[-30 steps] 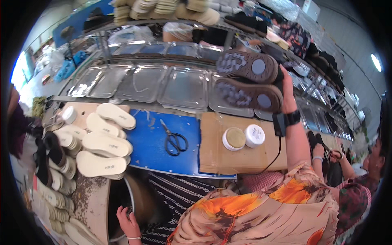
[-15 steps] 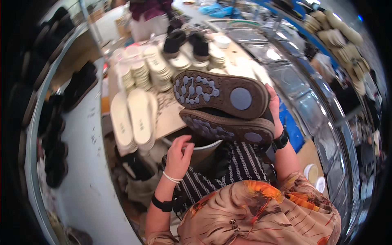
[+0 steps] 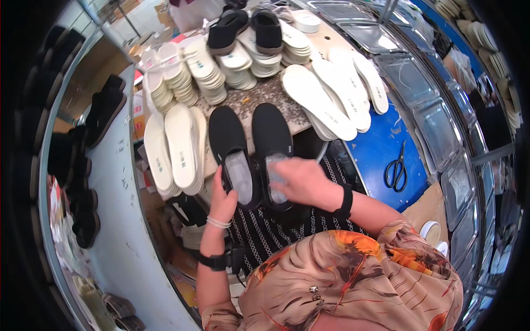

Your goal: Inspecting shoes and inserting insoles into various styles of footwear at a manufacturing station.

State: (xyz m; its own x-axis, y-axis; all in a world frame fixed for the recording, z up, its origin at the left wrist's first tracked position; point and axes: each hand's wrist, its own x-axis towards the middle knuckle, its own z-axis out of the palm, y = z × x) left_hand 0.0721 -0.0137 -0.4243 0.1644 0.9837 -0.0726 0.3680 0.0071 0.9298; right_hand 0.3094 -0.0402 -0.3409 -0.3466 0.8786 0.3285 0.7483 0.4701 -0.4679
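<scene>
Left hand (image 3: 222, 199) grips the heel of the left black slip-on shoe (image 3: 232, 149), fingers closed on its side, while the right hand (image 3: 301, 179) rests curled over the opening of the right black slip-on shoe (image 3: 271, 144). Both shoes lie side by side at the near edge of the speckled workbench (image 3: 259, 98), between the white insoles (image 3: 171, 144) and more loose insoles (image 3: 326, 99).

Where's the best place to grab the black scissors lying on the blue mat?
Take the scissors by the looped handles, coming from the side nearest the person. They lie flat on the blue mat with the blades pointing away, so the handles are nearest.
</scene>
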